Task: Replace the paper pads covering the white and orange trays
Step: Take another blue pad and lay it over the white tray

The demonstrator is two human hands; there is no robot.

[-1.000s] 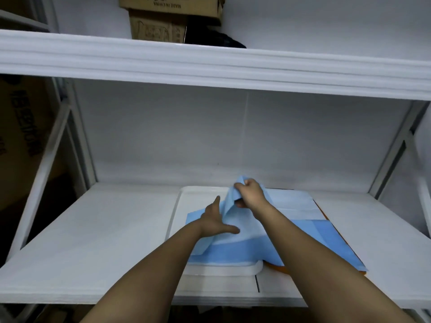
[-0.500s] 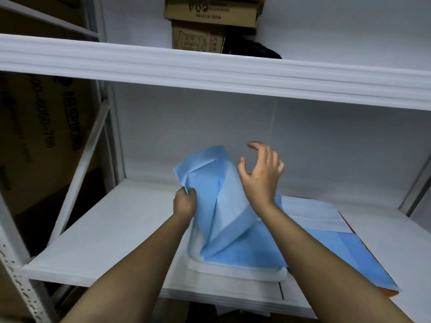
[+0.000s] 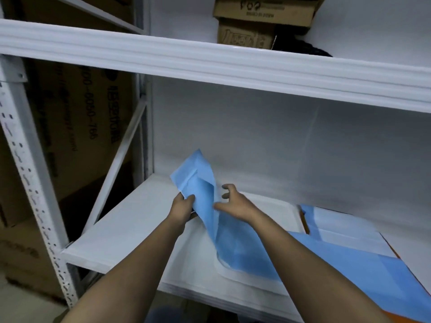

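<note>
My left hand (image 3: 183,206) grips a crumpled blue paper pad (image 3: 200,183) and holds its upper end above the left edge of the white tray (image 3: 275,213). The pad's lower part still trails over the tray's front. My right hand (image 3: 235,203) hovers just right of the lifted pad, fingers loosely spread, thumb touching the sheet. Further right, a second blue and white pad (image 3: 345,231) lies flat over the orange tray (image 3: 304,220), of which only thin edges show.
The trays sit on a white metal shelf (image 3: 130,224) with a white back wall. An upper shelf (image 3: 210,64) carries cardboard boxes (image 3: 261,17). A perforated upright (image 3: 28,183) and a diagonal brace stand left, with large cartons behind.
My right hand let go of the pad and my left hand took it, pulling it up and leftwards off the white tray. The view swung left.
</note>
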